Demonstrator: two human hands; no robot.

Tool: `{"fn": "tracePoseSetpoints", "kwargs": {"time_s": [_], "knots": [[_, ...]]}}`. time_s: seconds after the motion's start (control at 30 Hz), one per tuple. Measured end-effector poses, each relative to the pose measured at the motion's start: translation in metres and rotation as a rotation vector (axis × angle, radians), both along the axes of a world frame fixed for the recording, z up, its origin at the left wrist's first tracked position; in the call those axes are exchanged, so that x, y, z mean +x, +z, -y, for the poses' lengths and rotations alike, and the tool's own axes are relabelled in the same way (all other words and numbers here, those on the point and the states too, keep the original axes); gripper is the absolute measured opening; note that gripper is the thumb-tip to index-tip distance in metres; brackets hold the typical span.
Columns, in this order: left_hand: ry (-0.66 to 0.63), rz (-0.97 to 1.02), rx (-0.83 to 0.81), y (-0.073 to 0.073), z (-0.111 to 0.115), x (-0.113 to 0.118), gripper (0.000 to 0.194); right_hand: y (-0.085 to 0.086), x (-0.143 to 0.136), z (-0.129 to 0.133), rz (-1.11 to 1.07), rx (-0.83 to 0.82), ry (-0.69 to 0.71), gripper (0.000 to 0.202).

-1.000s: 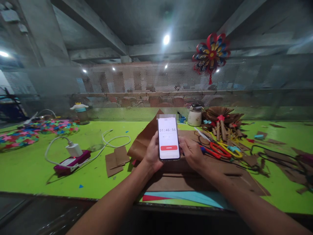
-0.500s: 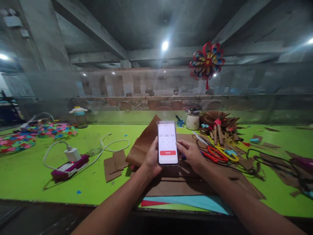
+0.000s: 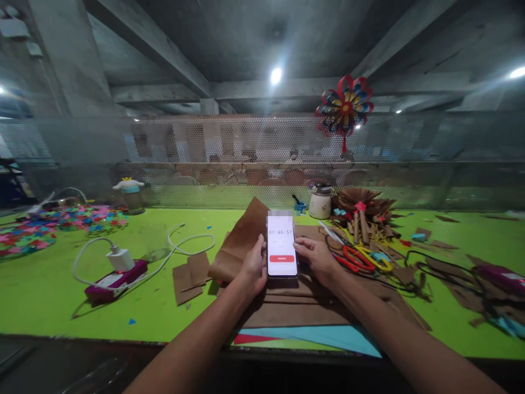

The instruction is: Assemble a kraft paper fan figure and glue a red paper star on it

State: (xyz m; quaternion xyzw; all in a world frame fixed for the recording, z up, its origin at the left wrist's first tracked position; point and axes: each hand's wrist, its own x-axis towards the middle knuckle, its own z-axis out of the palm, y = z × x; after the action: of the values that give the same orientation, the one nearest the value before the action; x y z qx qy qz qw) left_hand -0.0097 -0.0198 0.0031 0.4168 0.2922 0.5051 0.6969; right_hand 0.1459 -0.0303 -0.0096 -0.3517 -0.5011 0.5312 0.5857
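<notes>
A smartphone [image 3: 281, 247] stands tilted toward me above the brown paper, its lit screen showing a timer at 01:46:57 and a red button. My left hand [image 3: 254, 267] is closed along its left edge, with the fingers partly hidden. On the opposite edge, my right hand [image 3: 316, 258] grips with thumb and fingers. Brown paper sheets [image 3: 303, 314] lie beneath, one curled sheet [image 3: 238, 241] rising behind my left hand. Strips of light blue paper [image 3: 328, 335] and red paper [image 3: 254, 339] show at the near edge.
Scissors with red handles [image 3: 356, 260] and yellow-handled ones [image 3: 375, 257] lie at right, near a brown paper craft [image 3: 361, 213] and a jar [image 3: 320, 201]. Leftward are a purple power strip [image 3: 117, 282], white cable [image 3: 192, 251], clear cup [image 3: 156, 243] and colourful paper stars [image 3: 90, 219].
The phone sits slightly lower in view, and its timer moved from 01:46:56 to 01:46:57. Both hands stay at its edges. The view has shifted a little.
</notes>
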Motion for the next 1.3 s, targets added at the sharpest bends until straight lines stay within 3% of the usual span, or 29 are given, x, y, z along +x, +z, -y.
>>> {"fn": "tracePoseSetpoints", "kwargs": {"time_s": [0.1,0.2,0.4,0.53,0.67,0.8,0.97,1.17,1.3], "knots": [[0.223,-0.481,0.209,0.003,-0.004,-0.007,0.046,0.001,0.002,-0.003,-0.014,0.003,-0.036,0.030],[0.306,-0.779,0.357,0.009,-0.010,-0.017,0.038,0.002,0.006,-0.006,-0.021,0.006,-0.083,0.030],[0.188,-1.233,0.596,0.011,-0.011,-0.031,0.022,0.016,0.020,-0.017,-0.010,0.013,-0.187,0.026],[0.091,-1.456,0.736,0.003,0.001,-0.037,0.029,0.036,0.027,-0.034,0.041,0.032,-0.233,0.021],[0.084,-1.706,0.916,-0.004,0.011,-0.040,0.040,0.051,0.026,-0.069,0.115,0.031,-0.290,0.013],[0.171,-1.654,1.015,-0.010,0.019,-0.043,0.041,0.062,0.017,-0.119,0.201,0.002,-0.324,0.011],[0.171,-1.584,0.986,-0.015,0.023,-0.043,0.043,0.068,-0.010,-0.190,0.269,-0.032,-0.310,0.029],[0.140,-1.580,0.962,-0.017,0.027,-0.042,0.048,0.051,-0.052,-0.264,0.301,-0.029,-0.269,0.030],[0.007,-1.604,0.874,-0.019,0.020,-0.040,0.059,0.034,-0.071,-0.306,0.322,-0.016,-0.242,0.031]]}}
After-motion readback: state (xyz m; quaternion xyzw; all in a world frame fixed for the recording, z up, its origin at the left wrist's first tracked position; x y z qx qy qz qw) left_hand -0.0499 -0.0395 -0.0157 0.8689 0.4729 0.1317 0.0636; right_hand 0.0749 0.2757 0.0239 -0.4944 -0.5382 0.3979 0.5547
